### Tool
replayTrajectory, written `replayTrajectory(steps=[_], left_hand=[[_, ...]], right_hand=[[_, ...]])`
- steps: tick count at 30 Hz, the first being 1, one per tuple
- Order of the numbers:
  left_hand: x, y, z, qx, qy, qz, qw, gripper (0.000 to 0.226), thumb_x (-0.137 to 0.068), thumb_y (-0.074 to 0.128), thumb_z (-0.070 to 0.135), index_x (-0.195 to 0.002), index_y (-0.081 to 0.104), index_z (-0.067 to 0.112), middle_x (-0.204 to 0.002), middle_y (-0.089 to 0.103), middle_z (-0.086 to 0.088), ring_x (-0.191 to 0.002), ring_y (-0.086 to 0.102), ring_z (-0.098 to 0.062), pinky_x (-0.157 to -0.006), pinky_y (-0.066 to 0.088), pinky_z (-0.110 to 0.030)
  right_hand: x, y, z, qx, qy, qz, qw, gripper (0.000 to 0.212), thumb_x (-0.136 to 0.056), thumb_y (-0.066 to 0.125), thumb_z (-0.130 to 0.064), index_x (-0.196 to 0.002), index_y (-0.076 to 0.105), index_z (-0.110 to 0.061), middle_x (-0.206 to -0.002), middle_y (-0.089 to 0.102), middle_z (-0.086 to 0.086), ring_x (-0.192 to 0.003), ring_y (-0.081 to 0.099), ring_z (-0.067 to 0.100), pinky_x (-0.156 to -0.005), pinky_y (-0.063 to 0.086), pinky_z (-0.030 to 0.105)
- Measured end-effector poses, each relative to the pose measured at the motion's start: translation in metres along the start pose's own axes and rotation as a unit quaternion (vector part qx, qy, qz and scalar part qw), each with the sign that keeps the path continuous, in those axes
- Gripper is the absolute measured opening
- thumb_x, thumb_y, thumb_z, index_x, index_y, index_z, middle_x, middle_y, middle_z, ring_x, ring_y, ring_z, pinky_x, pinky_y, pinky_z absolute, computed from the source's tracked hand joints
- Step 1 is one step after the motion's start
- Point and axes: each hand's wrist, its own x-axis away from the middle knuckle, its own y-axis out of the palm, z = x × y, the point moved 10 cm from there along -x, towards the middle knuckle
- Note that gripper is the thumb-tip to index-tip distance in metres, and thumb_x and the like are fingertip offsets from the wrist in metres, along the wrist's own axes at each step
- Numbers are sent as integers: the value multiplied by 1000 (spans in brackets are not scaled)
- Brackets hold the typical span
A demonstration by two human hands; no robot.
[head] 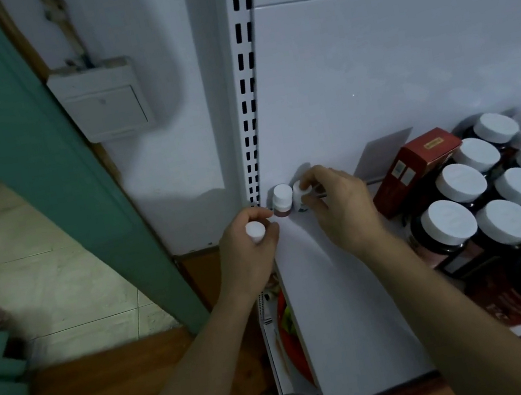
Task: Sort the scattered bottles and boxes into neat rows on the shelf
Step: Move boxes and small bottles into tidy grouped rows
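1. Nearest to me, the white shelf (340, 305) runs from the bottom of the view up to its back panel.
2. On the shelf's right half, dark jars (449, 226) with white lids stand in close rows, side against side.
3. My left hand (249, 258) is at the shelf's left edge. Its fingers are curled tight around a small capped bottle (255, 232), and only the white cap shows above the fist. I cannot tell whether this bottle touches the board.
4. My right hand (341, 207) reaches into the back left corner. Its thumb and fingertips are closed on the top of a white bottle (298, 201), which is close against the back panel. I cannot tell whether its base is fully down.
5. Just beside that, on the left, a red-labelled bottle (281, 202) with a white cap stands upright in the corner, untouched by either hand.
6. Further right at the back, a red box (415, 166) lies tilted, leaning on the rear jars.
7. Above the corner rises the slotted upright (248, 95). To its left, a grey wall box (102, 99) is mounted on the wall.
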Motion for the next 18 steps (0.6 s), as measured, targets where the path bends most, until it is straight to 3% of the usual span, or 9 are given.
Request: replayTrajectory(steps=[4,6,8,10,11,18], left_hand=[[-7,-1,10,-39,20,35,998,23,-89,79,20,-106,66,28,-97,67,17,-93,62,5,-75,44,-2],[-8,0,15,-57,31,48,997,25,-88,80,23,-108,66,24,-101,68,13,-91,62,-2,-81,48,-11],[-8,1,18,-69,38,61,995,25,-88,80,24,-109,67,22,-103,68,12,-94,62,-7,-83,52,-21],[-8,0,20,-75,40,70,994,25,-87,81,25,-109,68,21,-103,68,11,-94,63,-9,-83,53,-25],[-8,0,20,-77,39,71,994,26,-87,81,25,-109,68,22,-103,68,12,-95,63,-9,-84,54,-26],[-11,1,23,-94,34,68,993,26,-86,81,30,-108,69,21,-104,72,9,-94,65,-12,-83,57,-35]], right_hand=[[10,-22,-3,-68,-21,65,995,25,-93,63,4,-116,67,-5,-118,62,11,-106,56,17,-89,39,9],[23,-40,5,-87,5,115,990,32,-95,56,4,-124,64,-9,-129,57,11,-113,51,10,-95,32,2],[31,-39,12,-79,26,89,992,41,-96,52,4,-133,59,-12,-142,50,11,-125,50,15,-105,40,17],[34,-21,17,-32,46,-3,998,50,-96,52,5,-143,53,-11,-154,38,14,-135,47,30,-109,46,38],[34,-13,22,-9,62,-36,997,52,-96,53,5,-145,52,-12,-155,35,16,-135,46,35,-109,45,41],[16,-13,35,-5,113,-2,994,56,-90,54,13,-140,58,-13,-128,48,15,-101,57,28,-88,52,36]])
